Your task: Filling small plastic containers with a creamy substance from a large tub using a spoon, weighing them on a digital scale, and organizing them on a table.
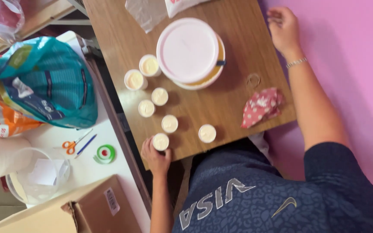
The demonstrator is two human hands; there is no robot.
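My left hand (155,156) is closed around a small white cup (160,141) of cream-coloured filling at the near edge of the wooden table (238,51). Several more filled cups stand just beyond it, such as one (169,123) close by and another (207,133) to its right. A big round white tub with a lid (189,51) sits behind them. My right hand (284,28), with a bracelet at the wrist, rests on the table's far right edge and holds nothing.
A red dotted cloth (262,105) and a rubber band (252,80) lie right of the tub. On the white table to the left are a teal bag (50,82), orange scissors (71,146), green tape (104,153), a clear container (37,174) and a cardboard box (104,209).
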